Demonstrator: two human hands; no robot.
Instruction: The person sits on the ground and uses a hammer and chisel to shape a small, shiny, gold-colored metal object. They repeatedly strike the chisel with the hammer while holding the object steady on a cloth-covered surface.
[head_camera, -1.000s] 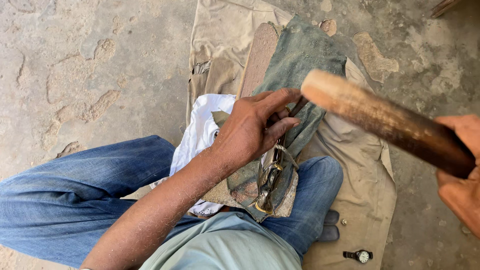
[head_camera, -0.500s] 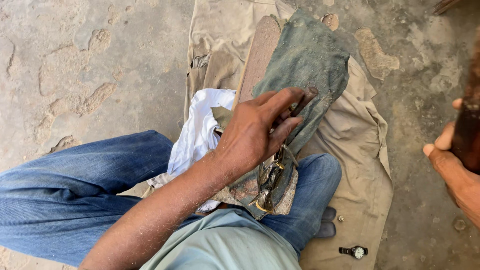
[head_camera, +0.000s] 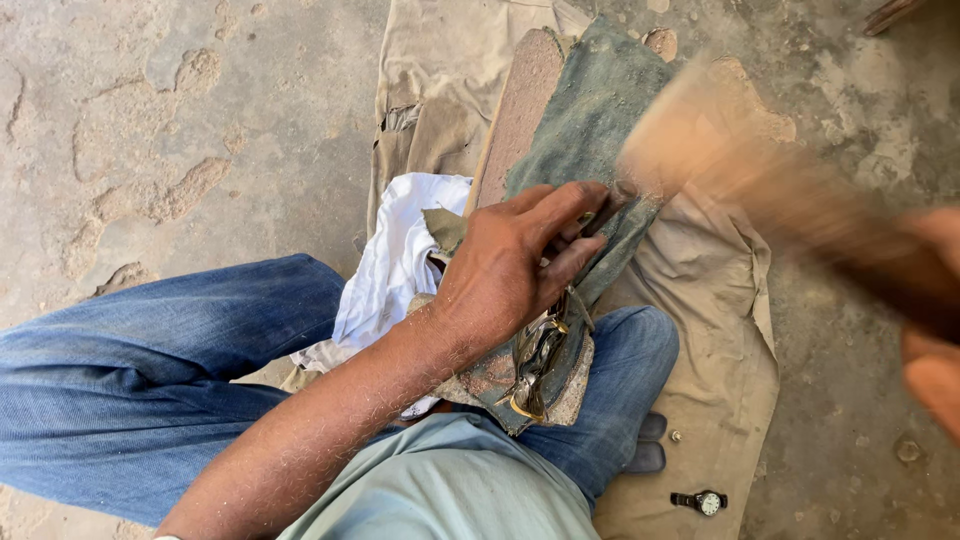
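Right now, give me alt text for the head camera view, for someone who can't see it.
A seated person's left hand presses a small dark piece against a green cloth on a board, while the right hand swings a blurred wooden mallet. A wristwatch lies on tan cloth.

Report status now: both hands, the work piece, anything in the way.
Left hand pressing small dark piece onto green cloth. Right hand gripping blurred wooden mallet. Left fingers near strike point.

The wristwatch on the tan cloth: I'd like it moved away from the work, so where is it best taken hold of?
Probably by its round case, pinched across the edges from above. The wristwatch lies flat on the tan cloth with its dial up and short strap ends sticking out sideways, clear of the knee, so nothing blocks a reach straight down.
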